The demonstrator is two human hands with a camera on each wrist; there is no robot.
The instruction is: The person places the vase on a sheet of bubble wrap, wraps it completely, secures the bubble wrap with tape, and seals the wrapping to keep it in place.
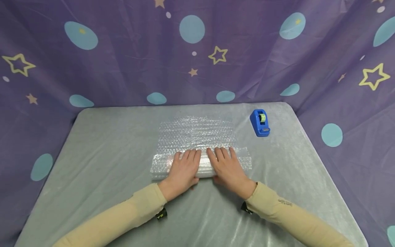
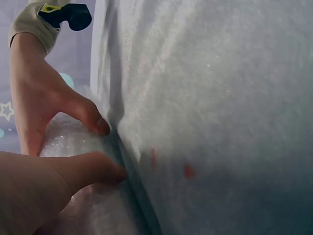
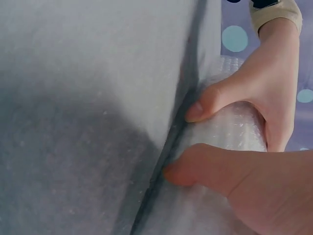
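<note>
A sheet of clear bubble wrap (image 1: 194, 133) lies flat on the grey-covered table, its near end rolled into a thick bundle (image 1: 205, 168). Something pale, faintly pinkish at its left, shows through the layers; its kind cannot be told. My left hand (image 1: 183, 169) holds the bundle left of its middle, fingers over the top and thumb on the near side. My right hand (image 1: 229, 171) grips it likewise on the right. In the left wrist view the left thumb (image 2: 100, 169) presses the roll's near side, low by the table. The right wrist view shows the right thumb (image 3: 195, 164) doing the same.
A blue tape dispenser (image 1: 260, 131) with a roll of tape stands at the table's back right. Purple curtain (image 1: 132, 68) with stars and dots hangs behind and at both sides of the table (image 1: 102, 154). Flat bubble wrap extends behind the bundle.
</note>
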